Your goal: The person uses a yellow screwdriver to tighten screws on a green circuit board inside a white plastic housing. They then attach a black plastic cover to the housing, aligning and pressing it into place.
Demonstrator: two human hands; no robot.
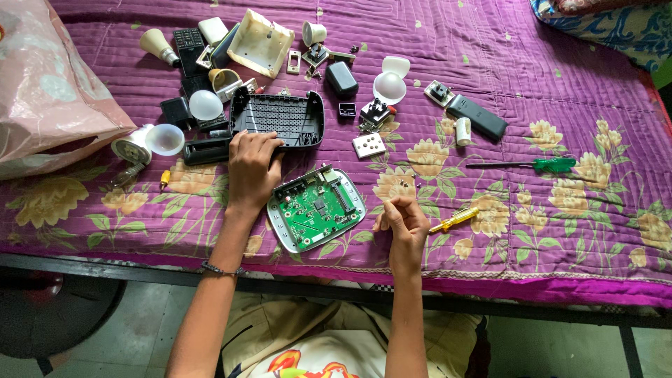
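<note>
A purple flowered bedspread covers the bed (grey floor below).

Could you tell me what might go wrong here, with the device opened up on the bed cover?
The right hand seems to pinch something tiny; dropped, it could vanish in the patterned bed cover. The bare circuit board lies near the edge and might slide off. The left hand on the black cover could nudge nearby loose parts.

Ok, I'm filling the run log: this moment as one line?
left hand: on black vented cover | right hand: pinched shut, contents unclear | green circuit board: between hands | yellow screwdriver: beside right hand
</note>
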